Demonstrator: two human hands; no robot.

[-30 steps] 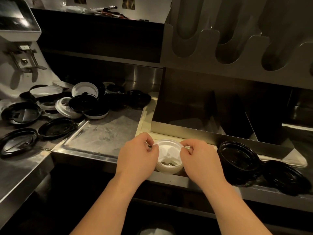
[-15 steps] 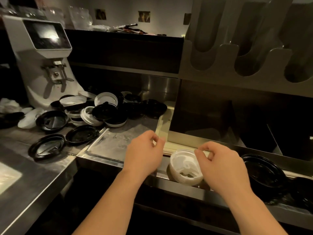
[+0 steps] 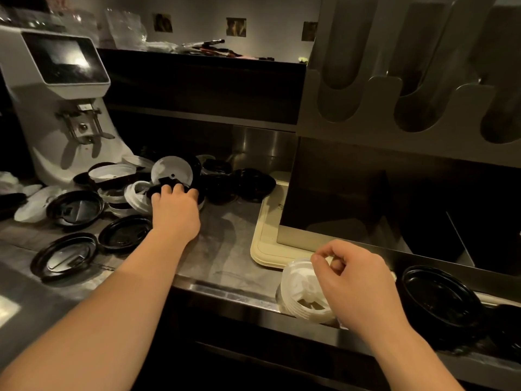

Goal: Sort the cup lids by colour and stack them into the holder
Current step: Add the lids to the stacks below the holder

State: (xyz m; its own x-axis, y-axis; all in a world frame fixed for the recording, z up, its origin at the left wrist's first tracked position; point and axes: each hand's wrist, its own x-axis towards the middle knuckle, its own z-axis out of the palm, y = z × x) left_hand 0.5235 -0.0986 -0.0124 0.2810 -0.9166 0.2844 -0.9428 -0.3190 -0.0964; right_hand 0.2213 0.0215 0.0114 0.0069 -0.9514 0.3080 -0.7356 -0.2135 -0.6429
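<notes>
I see the counter (image 3: 222, 249) carrying a grinder (image 3: 56, 108) at ten o'clock, loose lids (image 3: 74, 208) at nine, a cream tray (image 3: 262, 241) at six.

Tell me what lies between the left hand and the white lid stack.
From the left hand, the head view shows bare steel counter, then the cream tray corner beside the white lid stack.

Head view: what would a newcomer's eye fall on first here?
The jumbled heap of black and white plastic cup lids beside the white machine with a dark screen, with the left hand reaching into it. Next, the right hand over a neat stack of white lids at the front edge of the steel counter, a stack of black lids just right of it.
</notes>
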